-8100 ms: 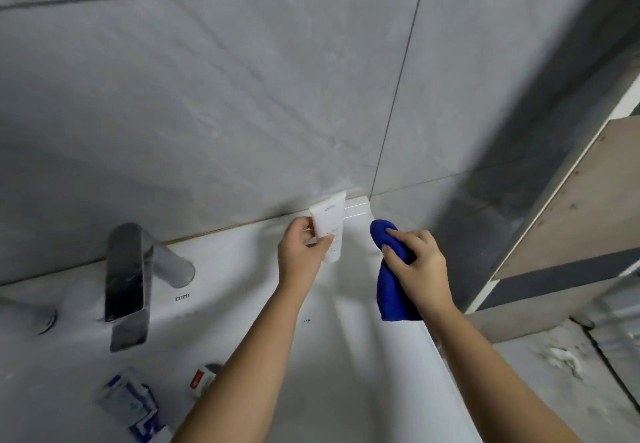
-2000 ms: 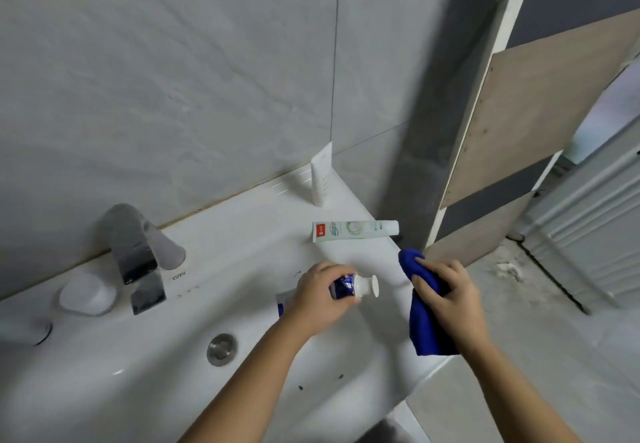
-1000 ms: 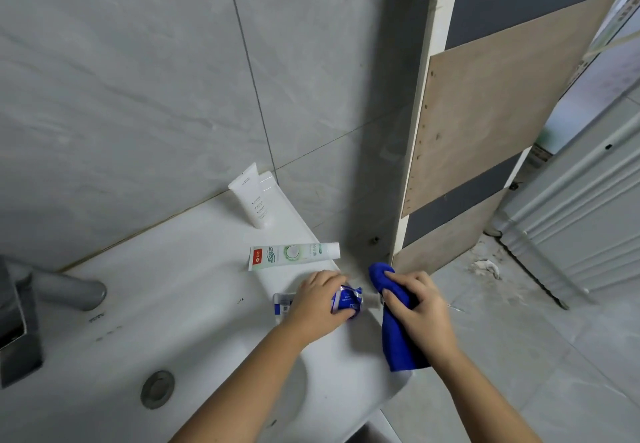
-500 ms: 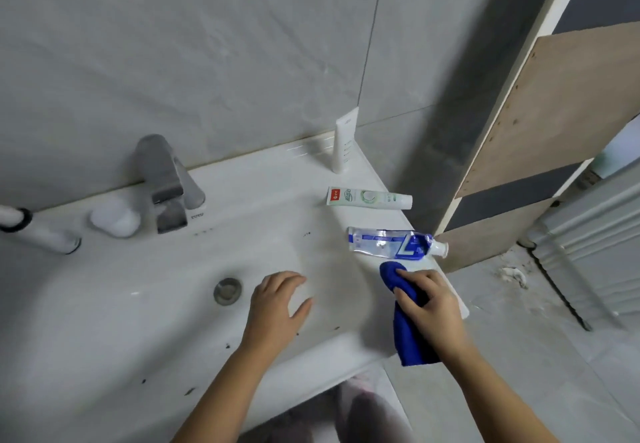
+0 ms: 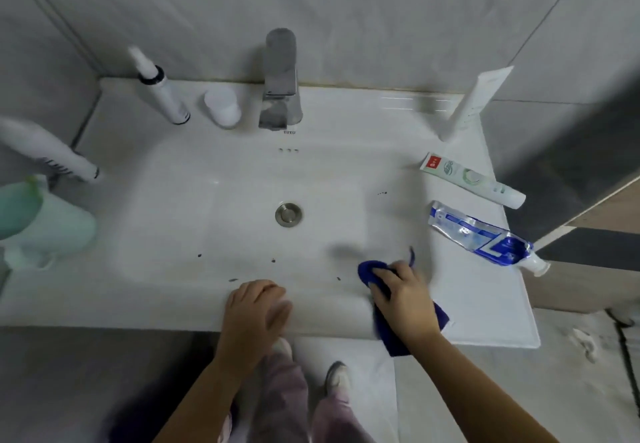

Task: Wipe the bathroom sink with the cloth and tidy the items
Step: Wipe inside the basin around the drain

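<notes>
1. Head view, looking straight down on a white sink [image 5: 138,307] set against a grey tiled wall. The faucet [image 5: 280,79] is at the back centre and the round metal drain [image 5: 288,214] is mid-basin.
2. Right hand [image 5: 405,297]: fingers are curled around a bunched blue cloth [image 5: 369,269]. It presses the cloth to the basin's front right slope, just inside the rim. The cloth's tail hangs past the front edge, below the wrist.
3. Left hand [image 5: 256,311]: it holds nothing. Fingers are loose and lightly bent, lying over the sink's front rim near the centre. The hand is motion-blurred, so actual contact can't be confirmed.
4. Dark specks [image 5: 273,260] are scattered along the basin's front slope, between the two hands and further left.
5. Right ledge, back to front:
   - A white tube [image 5: 474,103] stands upright, leaning toward the wall.
   - A white-green toothpaste tube [image 5: 471,179] lies flat.
   - A blue toothpaste tube [image 5: 485,238] lies flat, its cap at the ledge's outer edge.
   - The two flat tubes lie side by side and apart.
6. Back ledge, left of the faucet: a small white cup [image 5: 222,107], then a slim white bottle [image 5: 161,91] with a black ring.
7. Far left: a pale green cup [image 5: 45,224], with a blurred white object [image 5: 52,151] above it.
8. Bottom of the view: pale trousers and shoes on a grey floor.
</notes>
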`<state>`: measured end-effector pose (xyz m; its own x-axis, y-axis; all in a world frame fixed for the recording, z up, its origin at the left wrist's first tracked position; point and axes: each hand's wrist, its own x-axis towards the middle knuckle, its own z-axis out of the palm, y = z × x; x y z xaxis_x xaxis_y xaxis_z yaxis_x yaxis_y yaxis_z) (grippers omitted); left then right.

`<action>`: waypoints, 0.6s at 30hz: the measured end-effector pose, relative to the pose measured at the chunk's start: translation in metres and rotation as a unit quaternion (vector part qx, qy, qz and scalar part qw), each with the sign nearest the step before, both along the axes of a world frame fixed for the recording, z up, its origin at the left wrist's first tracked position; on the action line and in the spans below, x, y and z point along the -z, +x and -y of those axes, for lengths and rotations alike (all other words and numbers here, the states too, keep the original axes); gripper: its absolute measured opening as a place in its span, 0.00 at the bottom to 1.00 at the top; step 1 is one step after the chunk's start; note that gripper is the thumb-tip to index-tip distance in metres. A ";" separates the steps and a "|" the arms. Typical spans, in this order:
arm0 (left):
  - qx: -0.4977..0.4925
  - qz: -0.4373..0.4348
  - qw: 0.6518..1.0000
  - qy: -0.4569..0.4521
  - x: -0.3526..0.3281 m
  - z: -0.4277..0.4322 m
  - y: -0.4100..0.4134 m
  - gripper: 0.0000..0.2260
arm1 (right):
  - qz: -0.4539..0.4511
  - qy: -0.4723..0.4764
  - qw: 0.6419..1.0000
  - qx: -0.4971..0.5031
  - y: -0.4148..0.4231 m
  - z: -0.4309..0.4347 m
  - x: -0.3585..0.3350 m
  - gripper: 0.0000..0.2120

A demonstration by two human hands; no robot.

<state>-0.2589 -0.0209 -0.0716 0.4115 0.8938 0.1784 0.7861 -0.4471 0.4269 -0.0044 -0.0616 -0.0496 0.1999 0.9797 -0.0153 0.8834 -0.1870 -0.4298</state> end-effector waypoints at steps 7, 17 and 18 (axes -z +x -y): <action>0.004 -0.042 0.999 0.004 0.000 -0.007 -0.010 0.19 | 0.078 -0.270 0.955 -0.093 0.035 -0.058 0.014 0.15; -0.022 -0.044 0.998 -0.026 0.003 -0.009 -0.008 0.15 | 0.022 -0.301 0.940 -0.157 0.033 -0.064 0.020 0.14; -0.024 -0.046 0.998 -0.027 0.003 -0.008 -0.008 0.15 | 0.025 -0.306 0.939 -0.154 0.027 -0.074 0.027 0.15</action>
